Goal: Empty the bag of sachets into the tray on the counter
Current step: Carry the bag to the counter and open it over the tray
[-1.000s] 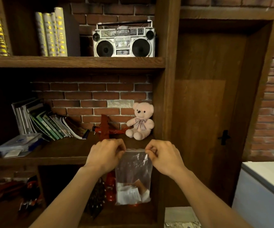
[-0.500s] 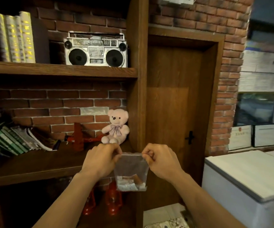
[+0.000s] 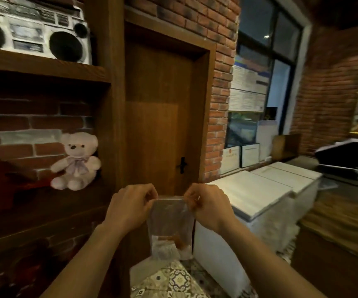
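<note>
A clear plastic bag (image 3: 170, 220) hangs upright in front of me, held by its top edge. White and brownish sachets (image 3: 168, 247) lie bunched at its bottom. My left hand (image 3: 130, 206) pinches the bag's top left corner and my right hand (image 3: 208, 206) pinches the top right corner. Whether the bag's mouth is sealed or parted, I cannot tell. No tray is in view; a dark counter (image 3: 346, 175) shows at the far right, blurred.
A wooden door (image 3: 161, 117) stands straight ahead. To the left are wooden shelves with a teddy bear (image 3: 77, 162) and a boombox (image 3: 31, 33). White chest freezers (image 3: 257, 196) stand low at the right, beside a brick pillar (image 3: 221, 87). Patterned floor tiles (image 3: 173, 280) lie below.
The view has swung to the right, so the shelves slid left and the freezers and far counter came into sight. Both hands keep their hold on the bag's top corners.
</note>
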Demonstrator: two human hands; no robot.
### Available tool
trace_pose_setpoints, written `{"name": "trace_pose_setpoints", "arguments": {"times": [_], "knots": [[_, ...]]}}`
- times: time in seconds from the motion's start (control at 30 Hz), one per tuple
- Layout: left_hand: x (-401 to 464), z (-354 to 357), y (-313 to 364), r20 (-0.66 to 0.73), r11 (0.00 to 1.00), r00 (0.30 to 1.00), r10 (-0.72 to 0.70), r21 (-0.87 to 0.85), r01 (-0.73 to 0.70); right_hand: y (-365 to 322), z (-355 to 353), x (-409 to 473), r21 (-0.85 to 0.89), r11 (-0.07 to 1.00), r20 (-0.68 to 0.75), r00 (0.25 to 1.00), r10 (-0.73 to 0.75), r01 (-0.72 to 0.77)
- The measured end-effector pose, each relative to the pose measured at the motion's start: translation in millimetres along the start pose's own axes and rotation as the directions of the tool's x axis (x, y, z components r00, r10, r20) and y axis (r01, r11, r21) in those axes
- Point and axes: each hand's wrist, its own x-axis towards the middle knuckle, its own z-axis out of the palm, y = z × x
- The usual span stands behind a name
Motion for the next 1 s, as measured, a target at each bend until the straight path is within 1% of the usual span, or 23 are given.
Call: {"name": "trace_pose_setpoints", "arguments": {"times": [0.1,0.2,0.33,0.43,0.5,0.6,0.67,0.8,0.87,1.0], "knots": [[13,31,36,0.046,0.996,0.996,0.073,-0.059,-0.07,33,-20,-22,-0.101,0.992,-0.065,0.995,0.074,-0.081],[24,53,75,0.081,0.987,0.988,0.13,-0.107,-0.121,63,-47,-43,-0.113,0.977,-0.112,0.979,0.169,-0.181],[39,82,148,0.097,0.958,0.963,0.251,-0.169,-0.233,107,-98,-83,-0.162,0.944,-0.186,0.948,0.257,-0.287],[45,103,215,0.084,0.923,0.934,0.348,-0.208,-0.325,141,-143,-120,-0.189,0.909,-0.234,0.916,0.325,-0.371],[44,114,254,0.092,0.905,0.917,0.389,-0.226,-0.361,159,-170,-144,-0.211,0.886,-0.254,0.898,0.359,-0.413],[39,136,326,0.084,0.854,0.876,0.474,-0.288,-0.434,197,-216,-191,-0.232,0.847,-0.32,0.86,0.397,-0.478],[32,145,367,0.098,0.834,0.858,0.504,-0.312,-0.454,218,-239,-218,-0.242,0.828,-0.359,0.839,0.409,-0.506],[7,163,457,0.125,0.766,0.793,0.597,-0.382,-0.516,256,-290,-284,-0.281,0.767,-0.429,0.791,0.437,-0.577],[-6,169,498,0.11,0.717,0.745,0.657,-0.398,-0.573,269,-314,-314,-0.275,0.741,-0.47,0.758,0.452,-0.613],[-22,183,550,0.085,0.643,0.689,0.72,-0.457,-0.615,286,-344,-357,-0.256,0.692,-0.509,0.703,0.497,-0.675]]}}
